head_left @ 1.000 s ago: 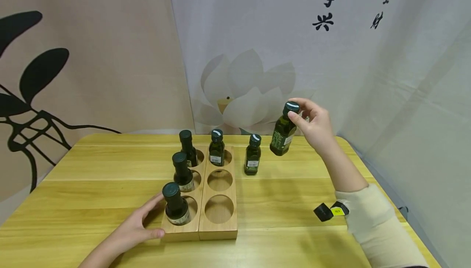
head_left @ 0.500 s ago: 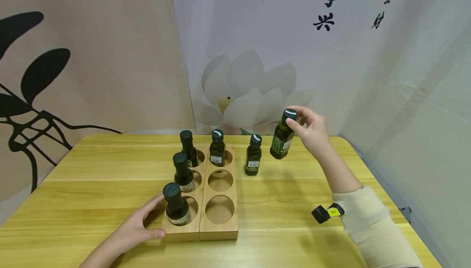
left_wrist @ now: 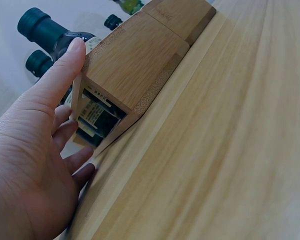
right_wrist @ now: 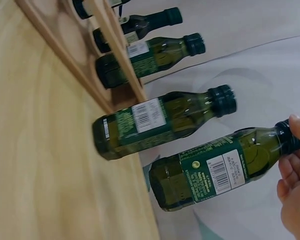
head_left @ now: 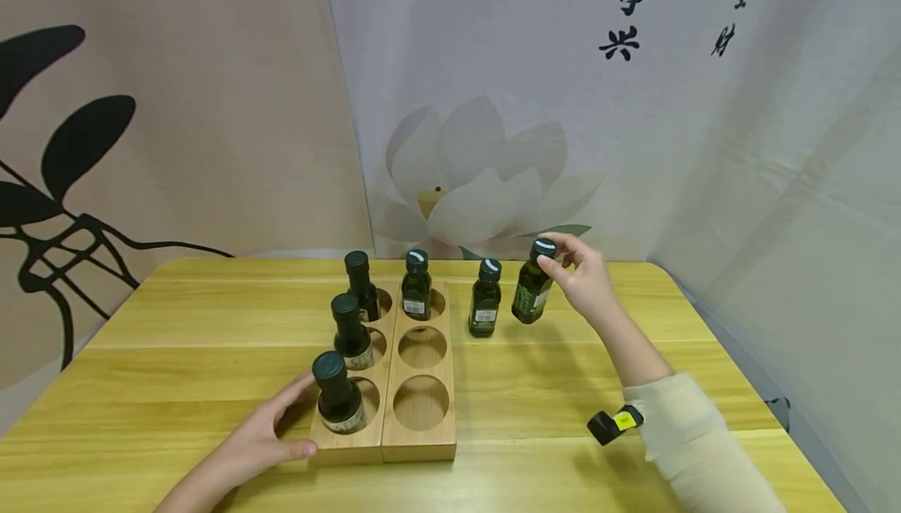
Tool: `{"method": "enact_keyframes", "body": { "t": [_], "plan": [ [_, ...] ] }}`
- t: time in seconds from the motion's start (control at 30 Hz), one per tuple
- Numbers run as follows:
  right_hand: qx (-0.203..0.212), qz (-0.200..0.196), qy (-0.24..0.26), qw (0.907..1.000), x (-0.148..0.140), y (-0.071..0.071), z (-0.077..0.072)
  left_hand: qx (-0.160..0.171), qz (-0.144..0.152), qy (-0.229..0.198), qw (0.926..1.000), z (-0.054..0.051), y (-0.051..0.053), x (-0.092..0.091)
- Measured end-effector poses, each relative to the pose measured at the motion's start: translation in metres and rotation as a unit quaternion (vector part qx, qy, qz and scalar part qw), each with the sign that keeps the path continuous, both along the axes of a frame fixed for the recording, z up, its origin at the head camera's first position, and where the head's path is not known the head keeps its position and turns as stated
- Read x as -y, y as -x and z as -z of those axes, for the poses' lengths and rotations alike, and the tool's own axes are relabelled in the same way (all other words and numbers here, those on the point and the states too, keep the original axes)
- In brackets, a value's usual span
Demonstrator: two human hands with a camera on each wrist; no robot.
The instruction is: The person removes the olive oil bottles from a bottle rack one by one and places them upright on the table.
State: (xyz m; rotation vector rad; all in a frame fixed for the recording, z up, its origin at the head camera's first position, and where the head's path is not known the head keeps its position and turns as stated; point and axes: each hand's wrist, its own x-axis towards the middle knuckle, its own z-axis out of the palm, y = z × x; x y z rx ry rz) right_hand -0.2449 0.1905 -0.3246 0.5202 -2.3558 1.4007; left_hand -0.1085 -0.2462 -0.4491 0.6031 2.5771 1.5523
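Observation:
My right hand (head_left: 580, 274) pinches the dark green cap of a small olive oil bottle (head_left: 531, 292), holding it slightly tilted just above the table. In the right wrist view the held bottle (right_wrist: 200, 172) shows a green label with a barcode. Beside it a matching bottle (head_left: 484, 306) stands upright on the table. My left hand (head_left: 263, 435) rests against the near left corner of a wooden rack (head_left: 418, 450), thumb at the front and fingers along the side. In the left wrist view the thumb (left_wrist: 65, 65) touches the rack's edge.
The rack's left column bears three dark long-necked bottles, the nearest bottle (head_left: 339, 396) by my left hand. In the right column a green bottle (head_left: 416, 286) stands in the far hole; the middle hole (head_left: 422, 346) and near hole hold nothing. A printed curtain (head_left: 493, 67) hangs behind.
My right hand has lowered the olive oil bottle toward the table and moved it slightly left, closer to the standing bottle. The left hand and rack have stayed put.

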Motion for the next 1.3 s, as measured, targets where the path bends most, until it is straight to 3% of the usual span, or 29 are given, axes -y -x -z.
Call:
{"method": "enact_keyframes", "body": {
  "t": [0.23, 0.6, 0.87, 0.97, 1.1, 1.3],
  "plan": [
    [0.0, -0.002, 0.007, 1.0, -0.006, 0.012, 0.032, -0.004, -0.003, 0.004, 1.0, 0.0, -0.001, 0.0],
    [0.033, 0.01, 0.005, 0.9994, -0.008, 0.016, 0.055, -0.007, -0.003, 0.003, 1.0, 0.0, -0.001, -0.001],
    [0.031, 0.009, 0.006, 0.9995, 0.004, -0.008, 0.032, -0.003, -0.004, 0.006, 1.0, 0.001, -0.002, -0.002],
    [0.03, 0.009, 0.008, 0.9995, 0.004, -0.011, 0.028, -0.004, -0.004, 0.006, 1.0, 0.001, -0.001, -0.001],
    [0.007, 0.002, 0.02, 0.9998, 0.003, -0.009, 0.024, -0.005, -0.002, 0.004, 1.0, 0.0, -0.001, -0.001],
    [-0.039, -0.003, 0.044, 0.9983, 0.002, 0.008, 0.024, -0.015, 0.001, 0.0, 0.9999, -0.001, -0.002, -0.001]
  ]
}}
